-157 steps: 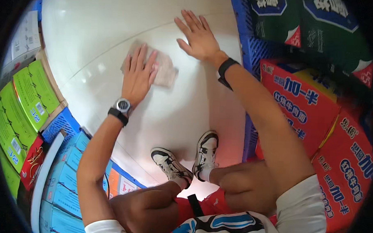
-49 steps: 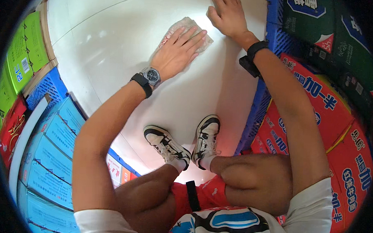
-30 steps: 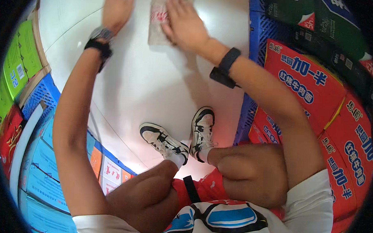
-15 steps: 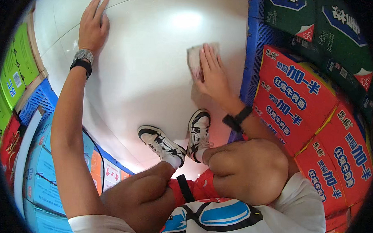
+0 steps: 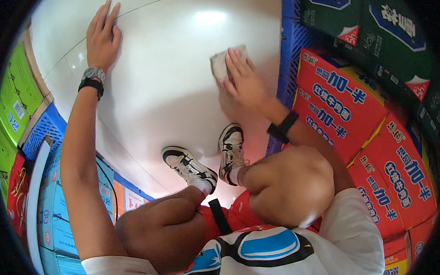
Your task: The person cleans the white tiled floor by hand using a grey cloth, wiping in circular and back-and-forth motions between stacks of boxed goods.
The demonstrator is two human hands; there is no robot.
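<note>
Cloth, as seen in the head view: lying on the white floor, beyond the shoes, and nearer to the right pallet than to the left hand. Pale in colour, and covered in part by the right hand. Pressed under fingers stretched out straight, pointing away from the body and slightly to the left; as far as visible, not gripped all around. Cannot tell about a pinch by the thumb. Both hands well apart from each other. For the left hand, a position palm down on the same floor, with fingers straight and thumb a little aside. At the left wrist, a watch and, just beside it, a black band; at the right wrist, a black strap. Along the right side, red boxes and, farther from the body, dark green boxes. Along the left side, light green boxes near the left pallet, and light blue boxes closer to the body.
</note>
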